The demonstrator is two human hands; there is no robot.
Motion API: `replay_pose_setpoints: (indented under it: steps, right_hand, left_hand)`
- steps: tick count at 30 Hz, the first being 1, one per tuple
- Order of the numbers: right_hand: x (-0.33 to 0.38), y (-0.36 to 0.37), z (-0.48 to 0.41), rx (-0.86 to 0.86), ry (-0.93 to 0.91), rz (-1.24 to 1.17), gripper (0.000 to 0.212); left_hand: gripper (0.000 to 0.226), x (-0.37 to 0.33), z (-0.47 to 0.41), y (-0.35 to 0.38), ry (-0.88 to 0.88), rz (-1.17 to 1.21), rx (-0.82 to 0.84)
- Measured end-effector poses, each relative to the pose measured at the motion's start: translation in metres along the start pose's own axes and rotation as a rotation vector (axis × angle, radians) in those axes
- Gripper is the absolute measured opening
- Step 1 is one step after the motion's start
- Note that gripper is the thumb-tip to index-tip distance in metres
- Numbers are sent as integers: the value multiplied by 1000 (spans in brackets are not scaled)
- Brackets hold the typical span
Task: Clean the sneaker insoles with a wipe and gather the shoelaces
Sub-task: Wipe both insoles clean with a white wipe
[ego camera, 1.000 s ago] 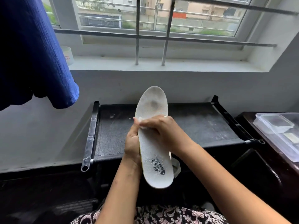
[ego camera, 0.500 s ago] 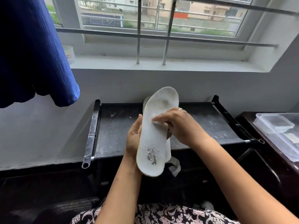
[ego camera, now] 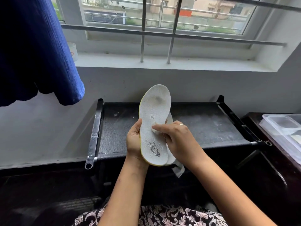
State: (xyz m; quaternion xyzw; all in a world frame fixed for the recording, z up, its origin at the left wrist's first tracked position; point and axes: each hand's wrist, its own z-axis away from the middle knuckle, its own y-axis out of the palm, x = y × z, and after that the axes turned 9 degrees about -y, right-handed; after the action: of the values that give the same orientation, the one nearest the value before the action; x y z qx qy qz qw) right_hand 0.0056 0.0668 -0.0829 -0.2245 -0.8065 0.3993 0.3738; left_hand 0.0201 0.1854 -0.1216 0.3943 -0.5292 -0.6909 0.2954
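Both hands meet at the centre of the frame, in front of a black rack. The left hand (ego camera: 134, 141) grips the front insole (ego camera: 154, 110) by its left edge, thumb lying on the white face and fingers hidden behind. The right hand (ego camera: 177, 139) has its fingers curled round a white wipe (ego camera: 155, 129) and presses it against the middle of that face, and the tail of the wipe hangs below the heel. This insole stands nearly upright, toe up, with a yellow rim and a worn grey logo near the heel. A second insole (ego camera: 171, 118) sits directly behind it, showing only along the right edge and at the heel.

A barred window (ego camera: 159, 30) fills the top of the frame above a pale sill (ego camera: 179, 65). Blue cloth (ego camera: 32, 54) hangs in the upper left. The black rack (ego camera: 203, 124) spans the middle, its fabric shelf speckled with white marks. Patterned fabric (ego camera: 162, 216) shows at the bottom edge. At the right edge a dark bench (ego camera: 254, 121) carries a clear plastic container (ego camera: 283, 128). A white tub (ego camera: 73, 51) stands on the sill, partly behind the cloth. A ring (ego camera: 181, 124) is on a right finger.
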Motion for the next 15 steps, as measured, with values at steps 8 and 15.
replay_pose_setpoints:
  steps: [8,15]
  right_hand:
    - [21,3,21,0,26,-26,38]
    - [43,6,27,37,-24,-108,32]
  left_hand:
    - [62,2,0,-2,29,16,-67]
    - [55,1,-2,-2,196,161,-139]
